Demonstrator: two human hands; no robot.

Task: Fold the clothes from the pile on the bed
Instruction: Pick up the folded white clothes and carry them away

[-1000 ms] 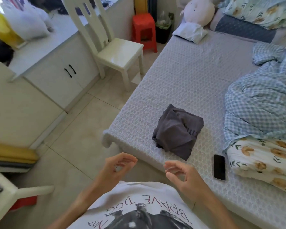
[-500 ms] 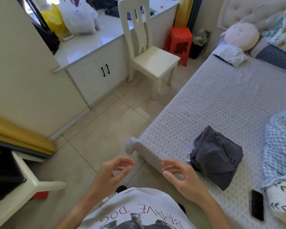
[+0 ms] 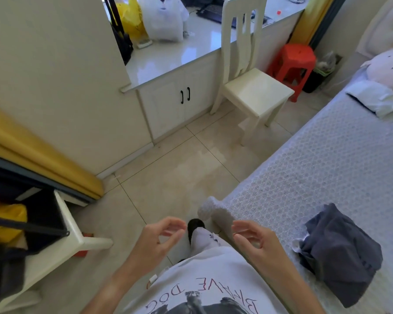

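A folded dark grey garment (image 3: 340,252) lies near the corner of the bed (image 3: 315,168), at the lower right of the head view. My left hand (image 3: 154,241) hovers over the floor in front of my white T-shirt, fingers loosely curled and holding nothing. My right hand (image 3: 254,243) is beside it, just left of the grey garment, also loosely curled and empty. Neither hand touches any cloth. No pile of clothes is in sight.
A cream chair (image 3: 250,87) stands between the bed and a white cabinet (image 3: 179,100) whose counter holds plastic bags (image 3: 159,17). A red stool (image 3: 293,62) is behind the chair. A white shelf with dark bags (image 3: 39,223) is at my left. A plush toy (image 3: 388,69) lies at the bed's head.
My view has swung left, away from the bed: the blanket and phone have left the frame and the grey garment has slid to the right edge. Both hands stay empty in front of me.
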